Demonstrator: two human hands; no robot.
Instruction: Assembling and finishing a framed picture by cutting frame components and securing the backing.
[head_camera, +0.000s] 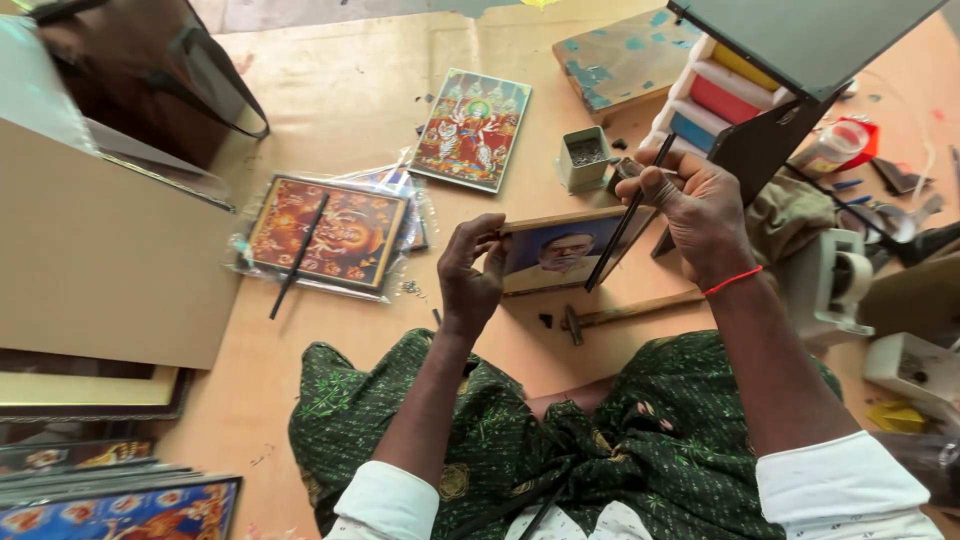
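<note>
Wooden-edged and light, the small framed portrait (562, 252) stands tilted on the floor (330, 100) before my knees. My left hand (468, 275) pinches its left edge; my right hand (700, 205) pinches a thin black strip (628, 215) across it. Likely fragile: I hold by the edges.

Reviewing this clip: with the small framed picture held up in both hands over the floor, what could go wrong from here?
The left hand pinches the framed picture only at its edge, so it might slip and drop. The right hand also holds a thin black strip across the picture's face, which could scratch it. A hammer lies on the floor right below; a fall could land the picture on it.
</note>
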